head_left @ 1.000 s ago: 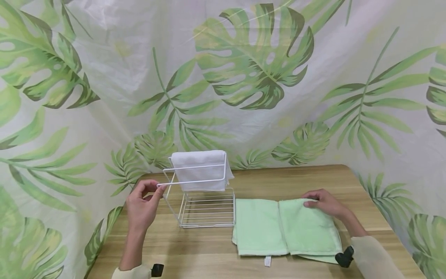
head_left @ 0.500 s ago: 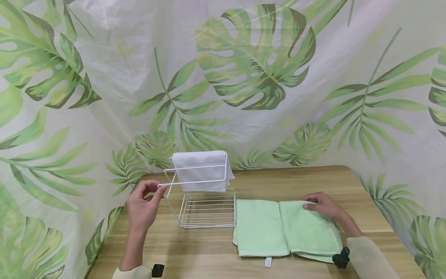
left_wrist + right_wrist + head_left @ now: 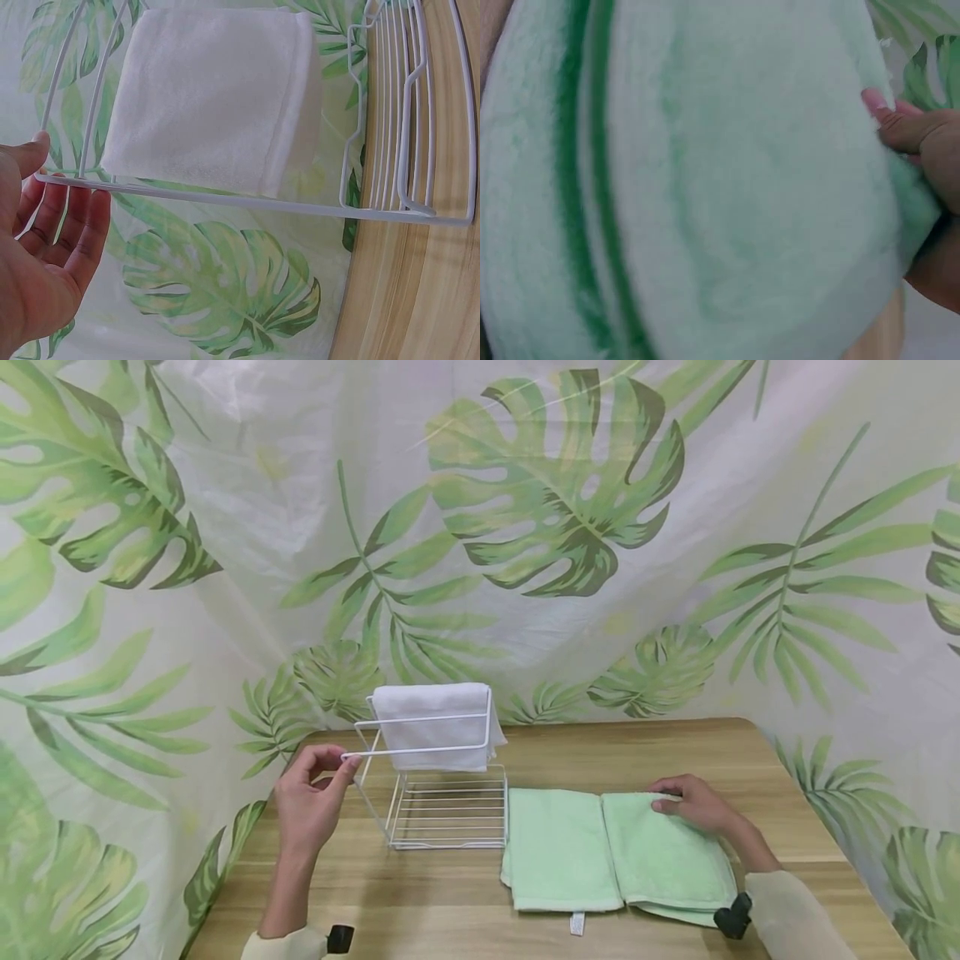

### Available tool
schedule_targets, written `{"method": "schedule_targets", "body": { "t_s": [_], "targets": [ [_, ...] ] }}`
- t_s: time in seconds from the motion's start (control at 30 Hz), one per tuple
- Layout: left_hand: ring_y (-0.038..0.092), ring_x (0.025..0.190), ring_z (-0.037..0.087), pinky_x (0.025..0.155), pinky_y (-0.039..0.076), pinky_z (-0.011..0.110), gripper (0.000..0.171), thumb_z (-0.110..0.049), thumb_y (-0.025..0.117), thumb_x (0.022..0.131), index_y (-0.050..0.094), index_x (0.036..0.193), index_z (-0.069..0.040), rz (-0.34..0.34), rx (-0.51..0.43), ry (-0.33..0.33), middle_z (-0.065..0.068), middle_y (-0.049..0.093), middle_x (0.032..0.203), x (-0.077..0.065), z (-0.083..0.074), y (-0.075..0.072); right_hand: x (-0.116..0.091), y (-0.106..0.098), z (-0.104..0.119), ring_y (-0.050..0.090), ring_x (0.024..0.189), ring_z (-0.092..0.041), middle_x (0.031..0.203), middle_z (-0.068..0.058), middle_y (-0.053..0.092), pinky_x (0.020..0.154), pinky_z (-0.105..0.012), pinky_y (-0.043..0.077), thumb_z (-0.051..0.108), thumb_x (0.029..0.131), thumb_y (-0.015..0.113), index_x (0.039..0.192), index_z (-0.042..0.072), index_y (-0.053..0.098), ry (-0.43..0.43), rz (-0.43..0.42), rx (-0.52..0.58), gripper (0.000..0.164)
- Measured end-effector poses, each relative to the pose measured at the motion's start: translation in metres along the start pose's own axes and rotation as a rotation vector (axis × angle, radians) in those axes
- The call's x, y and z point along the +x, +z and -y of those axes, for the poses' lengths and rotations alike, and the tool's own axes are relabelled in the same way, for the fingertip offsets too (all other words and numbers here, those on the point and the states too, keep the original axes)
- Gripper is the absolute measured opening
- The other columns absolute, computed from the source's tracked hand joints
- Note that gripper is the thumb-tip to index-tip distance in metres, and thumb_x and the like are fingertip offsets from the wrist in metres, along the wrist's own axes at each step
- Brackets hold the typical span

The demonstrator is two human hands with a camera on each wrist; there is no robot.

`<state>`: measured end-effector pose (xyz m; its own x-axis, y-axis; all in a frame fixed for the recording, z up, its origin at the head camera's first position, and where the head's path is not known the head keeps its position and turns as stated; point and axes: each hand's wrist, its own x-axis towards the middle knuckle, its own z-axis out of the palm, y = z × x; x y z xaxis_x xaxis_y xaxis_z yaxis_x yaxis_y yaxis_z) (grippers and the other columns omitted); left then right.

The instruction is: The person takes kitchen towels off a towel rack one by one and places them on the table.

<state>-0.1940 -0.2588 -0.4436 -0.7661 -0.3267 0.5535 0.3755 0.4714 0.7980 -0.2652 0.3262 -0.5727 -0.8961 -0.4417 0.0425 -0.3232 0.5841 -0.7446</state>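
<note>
So nearest me there's a little label poking out from the front edge of the green towel, which lies folded on the table, right up against or just beside the rack's lower right side, can't quite tell if they touch. The right hand is on the towel's far right edge, thumb on top and fingers behind, basically pinched down with only fabric in between; how many layers it's got, no idea. Over on the other side, the left hand has thumb and fingers curled round the near left corner of the rack's upper rail, so barely any gap there either. Behind that rail the white cloth is already draped over the back bar, and the leafy sheet hangs behind everything. My read: the step in hand is steadying the rack while getting a grip on the towel. IMO the next move calls for a light left hand so the rack doesn't tip, and a pinch that catches every layer, otherwise the folds could slide apart.
</note>
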Motion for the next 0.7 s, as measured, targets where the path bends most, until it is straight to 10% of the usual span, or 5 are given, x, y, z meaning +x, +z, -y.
{"method": "schedule_targets", "body": {
  "t_s": [0.2,0.43,0.7],
  "targets": [
    [0.064,0.074,-0.008,0.062,0.056,0.006,0.017,0.009,0.082,0.089,0.069,0.1,0.009,-0.012,0.011,-0.017,-0.019,0.065,0.083,0.0,-0.006,0.002,0.011,-0.011,0.038,0.077,0.102,-0.028,0.112,-0.011,0.081,0.088,-0.041,0.065,0.008,0.099,0.074,0.122,0.0,0.076,-0.065,-0.03,-0.203,0.023],
    [0.065,0.075,-0.006,0.063,0.057,0.007,0.018,0.005,0.084,0.089,0.071,0.101,0.006,-0.004,0.01,-0.008,-0.017,0.065,0.084,0.0,-0.002,0.001,0.029,-0.019,0.091,0.072,0.12,-0.041,0.133,-0.022,0.074,0.099,-0.063,0.059,0.02,0.107,0.069,0.139,0.0,0.067,-0.094,-0.081,-0.146,0.039],
    [0.065,0.075,-0.005,0.064,0.058,0.007,0.017,0.005,0.084,0.089,0.071,0.1,0.007,-0.002,-0.005,-0.004,-0.016,0.066,0.084,-0.002,-0.013,0.0,0.058,-0.022,0.146,0.065,0.135,-0.039,0.148,-0.016,0.066,0.108,-0.061,0.057,0.028,0.105,0.072,0.15,0.007,0.061,-0.152,-0.136,-0.109,0.051]
  ]
}}
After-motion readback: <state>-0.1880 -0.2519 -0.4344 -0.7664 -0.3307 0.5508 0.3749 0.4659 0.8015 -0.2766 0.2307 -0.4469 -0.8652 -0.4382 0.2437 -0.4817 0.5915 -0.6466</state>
